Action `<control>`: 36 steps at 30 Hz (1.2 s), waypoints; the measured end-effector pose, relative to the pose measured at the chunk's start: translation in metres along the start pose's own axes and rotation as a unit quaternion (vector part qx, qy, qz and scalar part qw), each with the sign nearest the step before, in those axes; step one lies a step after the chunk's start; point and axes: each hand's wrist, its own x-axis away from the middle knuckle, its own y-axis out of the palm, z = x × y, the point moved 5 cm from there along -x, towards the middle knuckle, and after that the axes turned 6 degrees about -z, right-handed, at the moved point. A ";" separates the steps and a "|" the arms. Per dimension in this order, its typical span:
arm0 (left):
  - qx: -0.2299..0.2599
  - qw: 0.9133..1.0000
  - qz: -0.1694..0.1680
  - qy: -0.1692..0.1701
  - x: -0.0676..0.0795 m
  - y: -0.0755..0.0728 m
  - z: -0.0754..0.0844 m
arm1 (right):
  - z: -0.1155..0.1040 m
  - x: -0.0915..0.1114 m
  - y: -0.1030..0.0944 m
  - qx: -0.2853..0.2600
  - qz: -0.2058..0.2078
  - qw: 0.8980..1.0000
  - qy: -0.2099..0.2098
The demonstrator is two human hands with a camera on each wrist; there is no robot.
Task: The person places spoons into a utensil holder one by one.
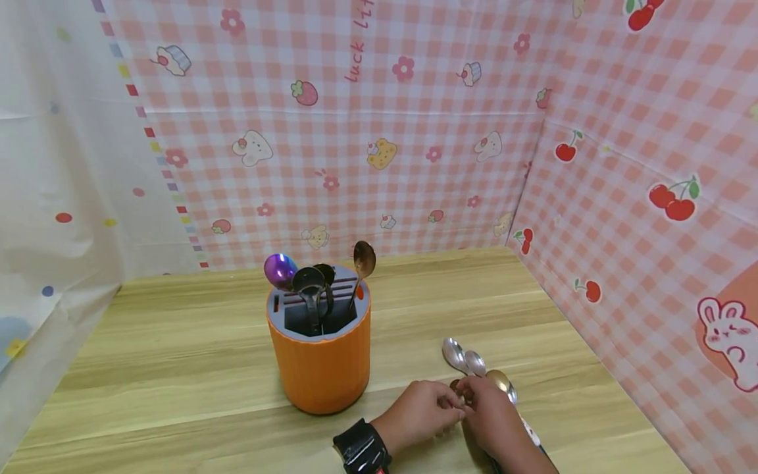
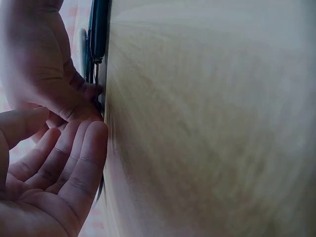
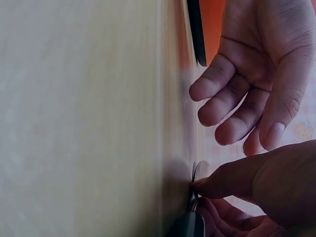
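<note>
In the head view my left hand [image 1: 417,411] and right hand [image 1: 491,415] meet low over the table beside several spoons. My right hand pinches a spoon with a dark handle [image 2: 100,29] at its thin metal neck. In the right wrist view, the thumb lies against the metal by the spoon's bowl [image 3: 201,170]. My left hand [image 3: 261,79] holds nothing, its fingers loosely bent near the right hand. Beyond the hands lie two silver spoons [image 1: 454,354], and a gold spoon [image 1: 499,379] lies by the right hand.
An orange utensil holder [image 1: 322,375] with a grey slotted top stands left of the hands. It holds a purple spoon [image 1: 280,270], a black ladle [image 1: 309,282] and a copper-coloured spoon [image 1: 364,260]. Checked cloth [image 1: 403,118] hangs behind the wooden table [image 1: 177,355] and along its right side.
</note>
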 end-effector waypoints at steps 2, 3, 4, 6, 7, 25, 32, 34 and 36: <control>0.002 1.000 -0.001 0.000 0.001 0.001 -0.001 | 0.000 0.001 -0.001 0.000 0.001 1.000 0.005; 0.003 1.000 -0.002 0.000 0.001 0.001 -0.001 | 0.000 0.001 -0.001 0.001 -0.002 1.000 0.012; 0.005 1.000 -0.003 0.000 0.001 0.002 -0.002 | 0.001 0.003 -0.002 0.001 -0.006 1.000 0.022; 0.004 1.000 -0.005 -0.001 0.002 0.002 -0.002 | 0.002 0.006 -0.004 0.004 -0.020 0.999 0.046; 0.000 1.000 -0.005 -0.001 0.002 0.002 -0.003 | 0.003 0.007 -0.005 0.009 -0.025 0.998 0.054; -0.010 1.000 -0.018 -0.006 0.005 0.002 -0.007 | 0.008 0.004 -0.002 -0.102 -0.081 0.984 0.124; -0.016 0.999 -0.043 -0.020 0.004 0.004 -0.008 | 0.003 0.000 0.000 -0.163 -0.108 0.975 0.107; -0.016 0.999 -0.046 -0.022 0.004 0.004 -0.007 | 0.002 0.000 0.001 -0.189 -0.109 0.969 0.116; -0.010 0.998 -0.049 -0.030 0.004 0.003 -0.007 | 0.002 -0.001 0.001 -0.219 -0.105 0.963 0.121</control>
